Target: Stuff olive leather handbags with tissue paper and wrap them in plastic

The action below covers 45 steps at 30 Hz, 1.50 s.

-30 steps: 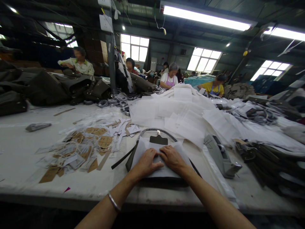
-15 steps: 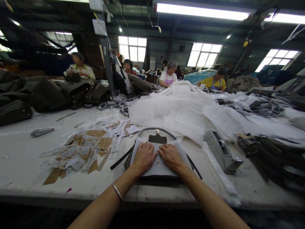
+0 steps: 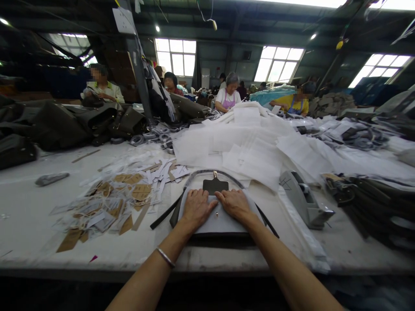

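Seen from a camera worn on the person's head, a table (image 3: 39, 224) stretches forward from its near edge, which crosses the low part of the view. The lens faces ahead and down, catching the left hand (image 3: 195, 208) and right hand (image 3: 234, 205) at close range below the centre, with the forearms (image 3: 142, 285) entering from the bottom edge. The wide view reaches past the far side to co-workers (image 3: 228, 98) and distant windows (image 3: 279, 65); the top edge crops the ceiling lights (image 3: 319, 3).
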Each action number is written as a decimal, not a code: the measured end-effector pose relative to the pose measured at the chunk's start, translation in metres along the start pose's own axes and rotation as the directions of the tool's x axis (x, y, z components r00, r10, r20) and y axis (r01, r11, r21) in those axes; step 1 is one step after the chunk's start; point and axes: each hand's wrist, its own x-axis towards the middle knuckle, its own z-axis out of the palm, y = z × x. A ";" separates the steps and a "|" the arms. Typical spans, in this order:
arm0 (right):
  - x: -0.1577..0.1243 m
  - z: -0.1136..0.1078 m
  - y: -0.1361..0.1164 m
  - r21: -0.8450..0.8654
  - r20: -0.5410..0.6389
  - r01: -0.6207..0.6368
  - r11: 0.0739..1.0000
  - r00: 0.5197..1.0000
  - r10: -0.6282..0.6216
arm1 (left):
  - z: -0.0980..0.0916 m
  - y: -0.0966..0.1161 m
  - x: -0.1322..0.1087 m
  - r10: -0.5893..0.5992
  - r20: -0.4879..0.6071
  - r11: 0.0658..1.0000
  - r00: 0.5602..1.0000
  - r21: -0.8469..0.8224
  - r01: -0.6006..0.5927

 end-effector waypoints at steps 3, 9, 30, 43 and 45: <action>0.001 0.004 0.002 0.035 0.018 -0.004 0.999 1.000 0.003 | 0.001 0.000 0.000 -0.002 -0.009 1.000 1.000 -0.005 0.002; 0.006 0.010 0.008 0.142 -0.085 -0.172 0.975 0.979 0.185 | 0.001 0.001 0.000 -0.011 -0.019 0.999 1.000 -0.041 0.010; -0.009 -0.004 0.016 0.714 -0.262 0.189 0.674 0.965 0.006 | 0.014 -0.009 -0.003 -0.034 -0.165 0.976 0.986 -0.220 -0.003; -0.005 0.005 0.009 0.658 -0.257 0.261 0.706 0.959 -0.116 | -0.015 -0.009 -0.030 0.280 -0.366 0.728 0.887 -0.521 -0.445; -0.005 0.005 0.009 0.652 -0.249 0.258 0.713 0.961 -0.120 | -0.013 -0.008 -0.030 0.318 -0.343 0.694 0.884 -0.551 -0.463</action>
